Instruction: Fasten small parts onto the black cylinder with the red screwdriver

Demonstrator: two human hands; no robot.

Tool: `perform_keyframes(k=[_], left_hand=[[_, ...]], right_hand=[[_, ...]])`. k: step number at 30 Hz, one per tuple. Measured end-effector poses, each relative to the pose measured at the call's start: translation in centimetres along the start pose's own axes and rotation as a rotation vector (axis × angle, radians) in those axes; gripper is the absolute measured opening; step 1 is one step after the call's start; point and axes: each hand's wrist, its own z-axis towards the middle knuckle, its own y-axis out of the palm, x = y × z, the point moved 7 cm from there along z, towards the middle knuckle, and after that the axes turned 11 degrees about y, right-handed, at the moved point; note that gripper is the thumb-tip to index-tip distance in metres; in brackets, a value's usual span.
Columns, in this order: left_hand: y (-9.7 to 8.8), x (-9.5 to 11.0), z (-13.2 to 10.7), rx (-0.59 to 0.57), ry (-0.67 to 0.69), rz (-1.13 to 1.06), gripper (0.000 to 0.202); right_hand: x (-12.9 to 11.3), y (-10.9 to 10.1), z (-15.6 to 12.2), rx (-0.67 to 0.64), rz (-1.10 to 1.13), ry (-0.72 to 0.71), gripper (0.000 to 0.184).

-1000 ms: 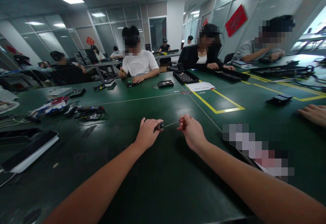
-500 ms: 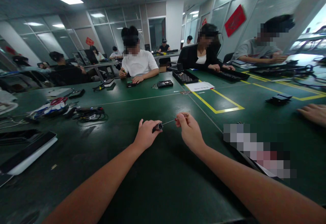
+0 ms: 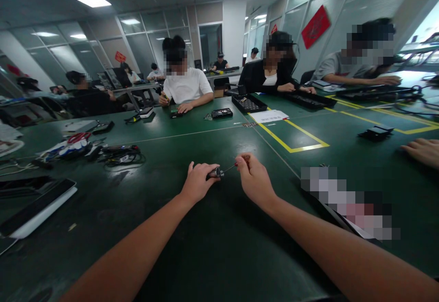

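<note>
My left hand (image 3: 199,183) is closed around a small black screwdriver handle (image 3: 215,173), whose metal end points right. My right hand (image 3: 253,179) pinches a thin metal bit (image 3: 229,168) with a red end between thumb and fingers. The bit's free end meets the front of the handle. Both hands hover just above the dark green table (image 3: 212,247), close together at its middle.
A tangle of black cables (image 3: 121,154) and tools (image 3: 66,146) lies at left, a flat dark device (image 3: 34,208) nearer me. A blurred object (image 3: 346,201) sits right of my right arm. Another person's hand (image 3: 423,151) rests at far right. Several people sit across the table.
My two hands have drawn closer together. The thin bit, earlier stretched out between them, now shows only a short length and reaches the handle's front.
</note>
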Motion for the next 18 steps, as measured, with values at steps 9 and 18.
perform_keyframes(k=[9,18], left_hand=[[-1.2,0.0,0.3,0.139,0.006,-0.131,0.029],[-3.4,-0.8,0.6,0.182,-0.152,-0.299,0.03]], right_hand=[[-0.2,-0.7,-0.2,0.054,0.055,0.008,0.028],[-0.9,-1.5,-0.8,0.11,0.162,-0.047,0.026]])
